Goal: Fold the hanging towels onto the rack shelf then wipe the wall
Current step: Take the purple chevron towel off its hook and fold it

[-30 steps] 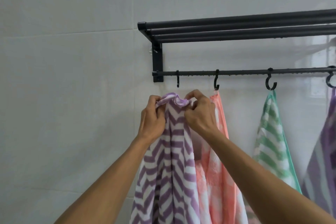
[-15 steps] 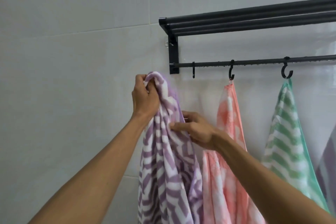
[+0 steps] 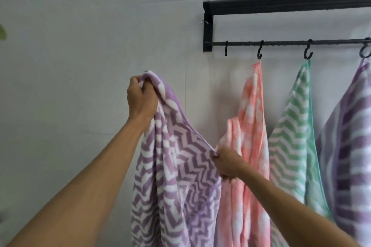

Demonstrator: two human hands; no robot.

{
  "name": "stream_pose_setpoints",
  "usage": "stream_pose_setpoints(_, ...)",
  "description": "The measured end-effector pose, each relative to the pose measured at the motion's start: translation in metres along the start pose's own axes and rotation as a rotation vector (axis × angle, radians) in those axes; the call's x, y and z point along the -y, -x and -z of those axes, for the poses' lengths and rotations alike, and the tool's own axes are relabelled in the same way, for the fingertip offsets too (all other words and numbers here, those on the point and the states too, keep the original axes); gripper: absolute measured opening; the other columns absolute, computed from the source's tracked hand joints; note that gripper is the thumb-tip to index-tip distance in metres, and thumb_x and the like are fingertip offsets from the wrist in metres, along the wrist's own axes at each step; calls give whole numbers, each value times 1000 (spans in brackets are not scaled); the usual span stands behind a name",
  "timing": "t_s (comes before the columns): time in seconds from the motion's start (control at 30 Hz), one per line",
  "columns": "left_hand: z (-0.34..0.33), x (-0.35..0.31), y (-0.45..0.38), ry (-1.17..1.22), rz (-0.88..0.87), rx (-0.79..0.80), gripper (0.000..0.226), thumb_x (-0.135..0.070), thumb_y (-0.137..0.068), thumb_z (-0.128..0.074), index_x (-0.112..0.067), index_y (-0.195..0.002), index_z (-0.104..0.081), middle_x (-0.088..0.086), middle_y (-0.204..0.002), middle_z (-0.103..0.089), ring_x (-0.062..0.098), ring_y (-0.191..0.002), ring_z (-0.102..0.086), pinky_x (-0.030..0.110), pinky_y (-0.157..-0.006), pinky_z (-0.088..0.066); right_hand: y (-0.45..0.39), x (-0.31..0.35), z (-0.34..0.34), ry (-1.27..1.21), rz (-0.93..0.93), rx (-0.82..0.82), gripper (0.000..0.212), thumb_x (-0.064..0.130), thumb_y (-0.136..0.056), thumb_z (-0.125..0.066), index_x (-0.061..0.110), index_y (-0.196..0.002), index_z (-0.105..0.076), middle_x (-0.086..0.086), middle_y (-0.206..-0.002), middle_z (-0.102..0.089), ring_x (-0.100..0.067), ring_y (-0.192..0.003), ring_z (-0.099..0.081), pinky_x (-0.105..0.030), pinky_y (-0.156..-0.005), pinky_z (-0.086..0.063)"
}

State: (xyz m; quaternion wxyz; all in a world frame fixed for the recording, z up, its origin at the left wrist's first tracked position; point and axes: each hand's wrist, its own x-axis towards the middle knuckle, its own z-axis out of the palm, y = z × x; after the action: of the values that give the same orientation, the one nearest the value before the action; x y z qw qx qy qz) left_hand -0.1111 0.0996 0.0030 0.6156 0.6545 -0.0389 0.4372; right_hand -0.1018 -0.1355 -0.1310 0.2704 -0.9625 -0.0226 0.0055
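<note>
Left hand and right hand both grip the purple towel, off its hook but unfolded. At 3 o'clock three towels hang; shelf looks bare, wall unwiped

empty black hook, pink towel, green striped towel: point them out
empty black metal hook [image 3: 226, 48], head view, its shank
pink patterned hanging towel [image 3: 253, 106], head view, upper folds
green zigzag-striped hanging towel [image 3: 295, 126], head view, middle

You see soft, fluffy cloth in the purple zigzag towel, matt black metal on the rack at two o'clock, smooth, faintly glossy wall tiles.
</note>
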Motion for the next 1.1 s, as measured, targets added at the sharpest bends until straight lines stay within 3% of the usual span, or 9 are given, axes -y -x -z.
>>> stream_pose_setpoints(0.1,27,9,39,51,187,140,23,-24,-93,-46,-21,-70,-50,3,-70,-53,18,-65,-49,32,-63,-41,36,4,11,-484,0,-126,30,12,-97,-39,12,-92,-68,-12,-76,-75,-23,-57,-71,-30,-46,-54)
stream_pose_setpoints(0.17,35,9,70,75,362,394,19,-26,-82,-49,-16,-65,-51,9,-67,-49,22,-62,-43,35,-61,-36,55,9,22,-721,74,-203,32,2,-93,-35,9,-93,-66,-9,-79,-69,-21,-63,-63,-30,-51,-52)
stream_pose_setpoints(0.33,29,-7,132,-110,661,1001,40,-27,-67,-50,-3,-96,-68,14,-88,-69,29,-81,-58,33,-69,-46,97,20,72,-1392,116,-134,22,6,-96,-42,7,-90,-63,-16,-84,-61,-29,-71,-60,-35,-65,-48)
stream_pose_setpoints(0.43,-2,-21,153,-224,542,901,32,-17,-88,-51,-13,-118,-64,13,-108,-70,27,-100,-67,46,-80,-60,118,14,97,-1605,160,-11,29,12,-93,-50,-1,-115,-64,-23,-108,-62,-35,-97,-62,-45,-84,-59)
stream_pose_setpoints(0.57,-44,-43,176,-244,376,889,72,-32,-78,-70,-36,-143,-40,-1,-133,-54,17,-113,-58,35,-89,-50,144,-8,126,-1667,253,117,30,16,-98,-44,0,-102,-69,-20,-100,-70,-32,-93,-69,-48,-98,-52)
stream_pose_setpoints(0.73,-92,-68,207,-220,387,1111,22,-11,-88,-68,-27,-101,-76,-9,-107,-74,11,-104,-64,23,-83,-44,177,-62,179,-1604,351,61,26,14,-94,-46,5,-85,-69,-14,-87,-71,-31,-84,-68,-42,-91,-56)
stream_pose_setpoints(0.87,-131,-78,232,-1,482,1122,26,-4,-89,-61,-8,-112,-72,11,-110,-76,31,-107,-70,45,-101,-53,192,-120,220,-1521,343,-83,24,7,-86,-49,12,-75,-70,-11,-85,-68,-29,-79,-65,-40,-83,-56)
stream_pose_setpoints(1.0,-178,-95,265,116,392,984,18,2,-95,-57,-8,-97,-73,11,-98,-77,29,-96,-73,38,-88,-58,206,-177,251,-1338,219,-182,28,1,-90,-52,10,-78,-75,-15,-87,-71,-29,-79,-67,-41,-79,-60)
stream_pose_setpoints(1.1,-197,-106,271,130,290,870,27,0,-96,-57,-15,-75,-65,1,-75,-71,21,-75,-66,27,-69,-56,217,-206,257,-1248,111,-96,29,2,-94,-47,5,-90,-75,-22,-105,-72,-34,-93,-70,-44,-87,-60)
